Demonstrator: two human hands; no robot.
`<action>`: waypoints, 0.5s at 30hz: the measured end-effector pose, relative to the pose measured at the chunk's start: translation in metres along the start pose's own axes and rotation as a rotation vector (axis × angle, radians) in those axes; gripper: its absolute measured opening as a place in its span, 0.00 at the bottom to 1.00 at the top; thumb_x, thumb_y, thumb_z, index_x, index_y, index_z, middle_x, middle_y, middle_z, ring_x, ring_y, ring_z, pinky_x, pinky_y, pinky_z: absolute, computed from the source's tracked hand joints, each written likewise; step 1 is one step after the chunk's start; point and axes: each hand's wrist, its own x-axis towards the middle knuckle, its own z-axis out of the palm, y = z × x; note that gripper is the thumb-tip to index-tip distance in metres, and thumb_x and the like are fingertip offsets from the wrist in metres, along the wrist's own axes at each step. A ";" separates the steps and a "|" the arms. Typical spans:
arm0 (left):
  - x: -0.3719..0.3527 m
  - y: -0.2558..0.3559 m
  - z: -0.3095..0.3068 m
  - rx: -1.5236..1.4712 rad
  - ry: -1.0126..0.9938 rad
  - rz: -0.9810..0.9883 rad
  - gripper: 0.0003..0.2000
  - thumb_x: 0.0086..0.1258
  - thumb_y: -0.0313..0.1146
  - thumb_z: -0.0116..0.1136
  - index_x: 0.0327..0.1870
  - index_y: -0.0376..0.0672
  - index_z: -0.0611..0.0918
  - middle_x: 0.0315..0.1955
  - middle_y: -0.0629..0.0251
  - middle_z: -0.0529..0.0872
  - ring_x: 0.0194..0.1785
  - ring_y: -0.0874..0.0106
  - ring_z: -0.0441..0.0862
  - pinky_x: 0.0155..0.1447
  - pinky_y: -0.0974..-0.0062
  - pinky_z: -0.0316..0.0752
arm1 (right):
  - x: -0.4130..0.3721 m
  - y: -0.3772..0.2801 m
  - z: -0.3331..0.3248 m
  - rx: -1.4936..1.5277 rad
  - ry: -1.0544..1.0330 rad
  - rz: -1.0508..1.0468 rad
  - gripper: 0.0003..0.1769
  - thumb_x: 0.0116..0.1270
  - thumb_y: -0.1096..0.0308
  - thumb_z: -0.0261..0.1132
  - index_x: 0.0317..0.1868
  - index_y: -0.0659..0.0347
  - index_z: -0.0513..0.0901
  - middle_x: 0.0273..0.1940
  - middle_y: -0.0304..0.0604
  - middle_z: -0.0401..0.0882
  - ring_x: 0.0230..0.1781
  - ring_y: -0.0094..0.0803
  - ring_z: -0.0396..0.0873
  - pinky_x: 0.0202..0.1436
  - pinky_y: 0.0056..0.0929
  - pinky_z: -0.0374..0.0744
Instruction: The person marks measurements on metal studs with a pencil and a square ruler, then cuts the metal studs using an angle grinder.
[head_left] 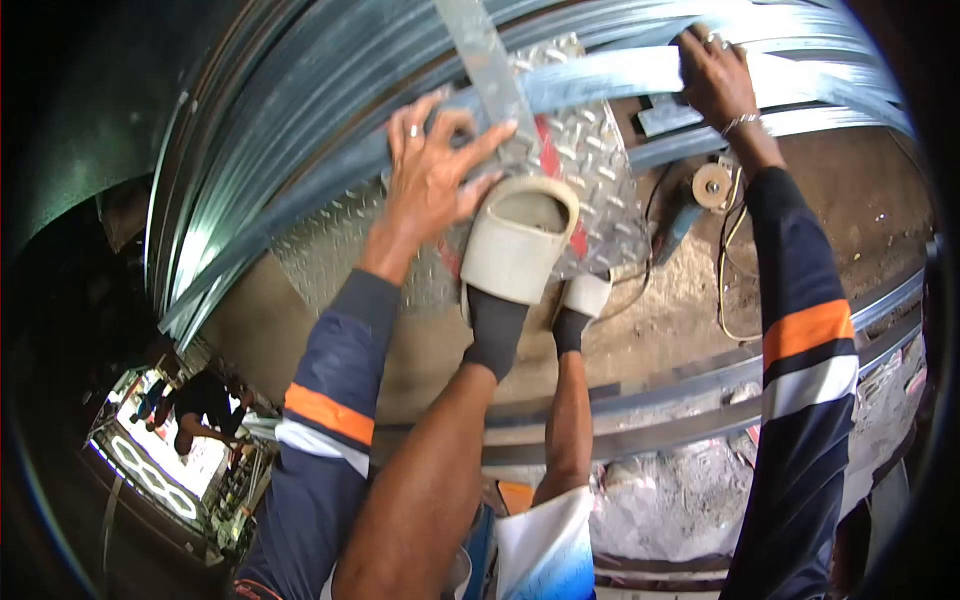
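Observation:
A long galvanized steel bar (600, 80) runs across the top of the view. My right hand (718, 80) is wrapped over it at the right, with the fingertips partly hidden. My left hand (435, 170) lies by the bar further left, its fingers spread. One of its fingertips touches the lower end of a flat metal strip (483, 60), which crosses over the bar at an angle. Beneath them is a diamond-pattern tread plate (335, 245) with red marks. My foot in a pale slide sandal (515, 255) rests on this plate, close to my left hand.
An angle grinder (680, 230) with a disc and cord lies on the floor at the right. Many long steel profiles (290, 130) are stacked behind the plate. Metal rails (640, 410) cross in front of my legs. Another person (205, 410) is at the lower left.

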 end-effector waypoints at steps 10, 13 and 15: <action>0.031 0.000 0.001 0.037 -0.026 0.067 0.32 0.54 0.40 0.79 0.65 0.68 0.84 0.49 0.67 0.76 0.68 0.55 0.68 0.72 0.47 0.61 | 0.010 0.031 0.006 -0.136 0.132 -0.103 0.23 0.70 0.69 0.67 0.64 0.47 0.76 0.58 0.42 0.79 0.61 0.44 0.79 0.67 0.49 0.72; 0.029 0.001 0.001 0.085 -0.040 0.071 0.32 0.55 0.39 0.79 0.65 0.67 0.84 0.49 0.66 0.75 0.68 0.54 0.69 0.72 0.48 0.62 | 0.007 0.010 -0.008 0.119 0.084 0.027 0.16 0.63 0.76 0.58 0.51 0.55 0.78 0.56 0.49 0.77 0.62 0.51 0.73 0.69 0.55 0.68; 0.030 0.000 0.003 0.078 -0.015 0.087 0.31 0.56 0.38 0.79 0.65 0.67 0.85 0.49 0.65 0.75 0.67 0.53 0.69 0.71 0.49 0.63 | 0.008 0.006 -0.010 0.086 0.128 0.014 0.15 0.63 0.76 0.59 0.50 0.55 0.78 0.53 0.49 0.78 0.61 0.49 0.75 0.68 0.56 0.68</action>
